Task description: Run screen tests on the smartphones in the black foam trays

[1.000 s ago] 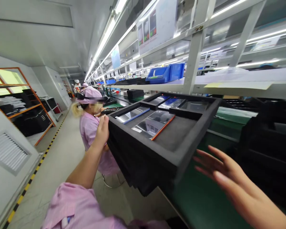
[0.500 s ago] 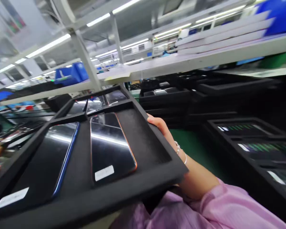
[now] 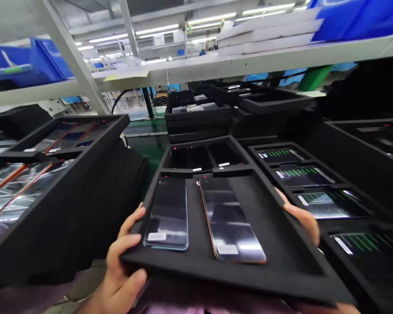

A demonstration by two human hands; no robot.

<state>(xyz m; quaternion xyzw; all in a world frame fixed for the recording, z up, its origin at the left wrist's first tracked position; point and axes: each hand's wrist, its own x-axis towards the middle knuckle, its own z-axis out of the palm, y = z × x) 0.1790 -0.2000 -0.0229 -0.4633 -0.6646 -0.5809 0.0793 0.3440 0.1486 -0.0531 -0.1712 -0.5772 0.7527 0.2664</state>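
Note:
Between my two hands is a black foam tray (image 3: pixel 196 268) with raised walls, tilted slightly. My left hand (image 3: pixel 122 257) grips its left front corner, thumb and fingers on the wall. On the right wall my right hand (image 3: pixel 303 218) is wrapped over the edge, its wrist partly hidden behind the tray. In the near compartment lie two smartphones with white labels: one with a pale blue edge (image 3: pixel 168 213) at left, and one with an orange edge (image 3: pixel 229 218) lying askew beside it. Several more dark phones (image 3: pixel 196 158) lie in the far compartment.
A tall stack of black trays (image 3: pixel 62 209) with orange-edged phones stands at left. To the right, another tray (image 3: pixel 314 185) holds phones showing green marks. More black trays (image 3: pixel 199 120) sit behind. Overhead runs a white shelf (image 3: pixel 190 65) with white boxes (image 3: pixel 268 35) and blue bins (image 3: pixel 39 59).
The view has turned and levelled. The tray now sits lower and farther right, beside the tray with green-marked phones. My left hand has come into view on its left corner.

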